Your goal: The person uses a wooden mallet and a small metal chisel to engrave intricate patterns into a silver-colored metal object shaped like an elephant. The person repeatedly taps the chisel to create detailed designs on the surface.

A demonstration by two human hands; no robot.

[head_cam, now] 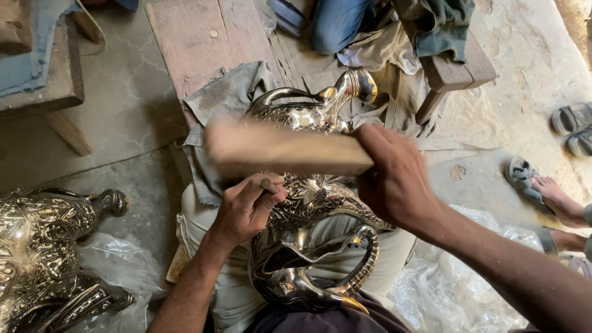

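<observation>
Right hand (394, 182) grips the blurred mallet (283, 149), left hand (246, 206) seemingly pinches a punch (267, 183) on the jug (311, 203); a glancing blow could bruise fingers.

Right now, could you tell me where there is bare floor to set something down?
Bare floor lies left, between the wooden bench and plank. The silver jug, both hands and cloth crowd the middle; plastic sheeting fills lower right.
</observation>
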